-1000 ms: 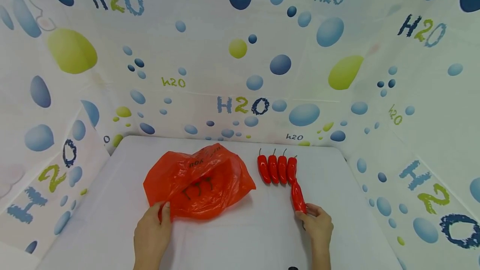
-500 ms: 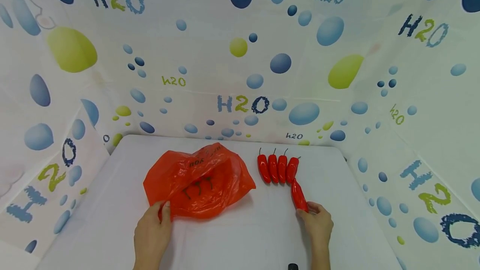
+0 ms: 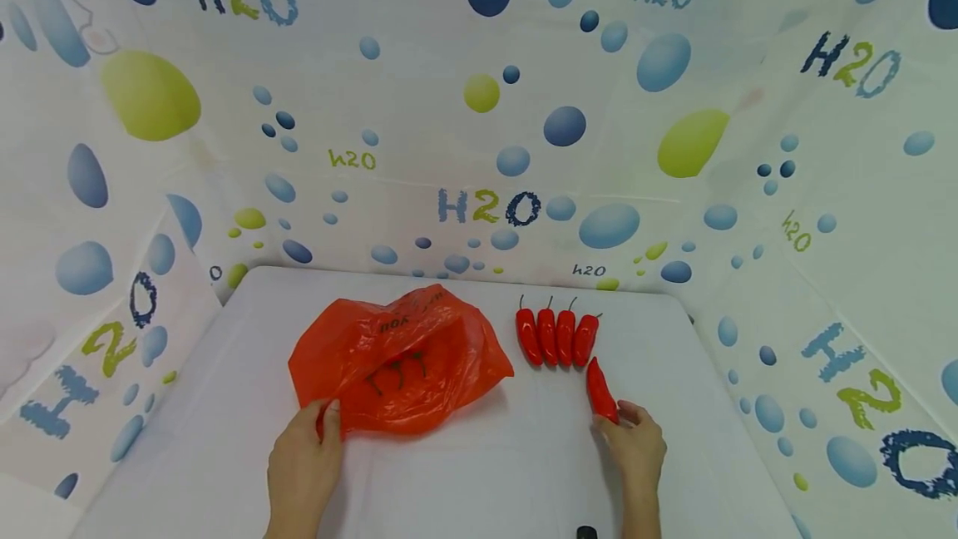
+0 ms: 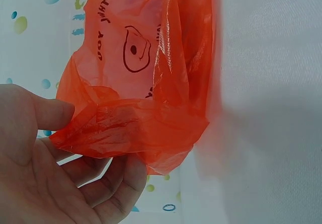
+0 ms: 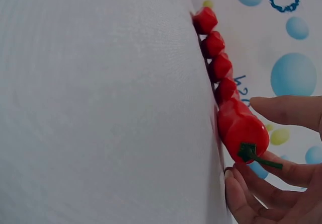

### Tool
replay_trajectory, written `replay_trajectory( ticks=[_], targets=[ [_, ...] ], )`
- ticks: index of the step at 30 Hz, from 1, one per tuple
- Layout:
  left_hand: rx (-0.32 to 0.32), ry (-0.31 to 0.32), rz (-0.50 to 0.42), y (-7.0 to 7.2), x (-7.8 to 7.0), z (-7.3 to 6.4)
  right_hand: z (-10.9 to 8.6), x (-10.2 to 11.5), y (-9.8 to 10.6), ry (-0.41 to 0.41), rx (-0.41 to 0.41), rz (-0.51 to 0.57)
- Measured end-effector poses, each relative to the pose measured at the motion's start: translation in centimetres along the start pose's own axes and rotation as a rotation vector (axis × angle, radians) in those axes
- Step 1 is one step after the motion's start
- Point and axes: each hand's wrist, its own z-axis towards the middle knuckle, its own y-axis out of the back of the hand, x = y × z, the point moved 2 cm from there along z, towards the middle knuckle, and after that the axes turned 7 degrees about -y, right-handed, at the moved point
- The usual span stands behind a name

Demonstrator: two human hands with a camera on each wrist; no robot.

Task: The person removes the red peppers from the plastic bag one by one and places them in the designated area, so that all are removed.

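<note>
Counter: white-covered, walled at the back and both sides by a printed sheet with blue and green ovals and repeated "H2O" lettering.

Plastic bag: red, thin, crumpled, with dark lettering that includes "YOU"; lies on the left half of the counter. Dark curved marks show on its near part; whether print or contents, cannot tell.

Left hand: at the bag's near left edge, pinching the film between thumb and fingers.

Row of four red chili peppers: right of the bag and apart from it, toward the back of the counter; side by side, thin stems toward the sheet. The rightmost pepper leans, its top to the right.

Fifth chili pepper: red, glossy, slanting on the near side of the row, green stem toward the person, tip close to the rightmost pepper's lower end; contact cannot be told.

Right hand: gripping the fifth chili pepper near its stem end, thumb on one side, fingers on the other.

Black object: cut off at the head view's lower edge, just left of the right forearm; kind cannot be told.
</note>
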Motion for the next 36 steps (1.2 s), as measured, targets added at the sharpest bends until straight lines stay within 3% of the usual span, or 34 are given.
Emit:
replay_trajectory(
  ticks=[9,17,25,30,36],
  targets=[
    [0.003,-0.008,0.006,0.1,-0.1,0.1,-0.4,1.1,0.9,0.048,-0.022,0.02],
    [0.006,-0.007,0.014,0.1,-0.3,0.1,-1.2,2.2,0.1,0.184,-0.1,0.091],
    [0.03,0.009,0.016,0.2,-0.4,0.1,-3.1,4.8,-0.9,0.314,-0.152,0.181],
    [0.012,0.007,0.02,0.3,-0.4,0.0,-4.4,6.7,-1.4,0.427,-0.14,0.198],
    [0.005,0.004,0.02,0.5,-0.2,0.0,-5.6,8.7,-2.2,0.501,-0.096,0.221]
  ],
)
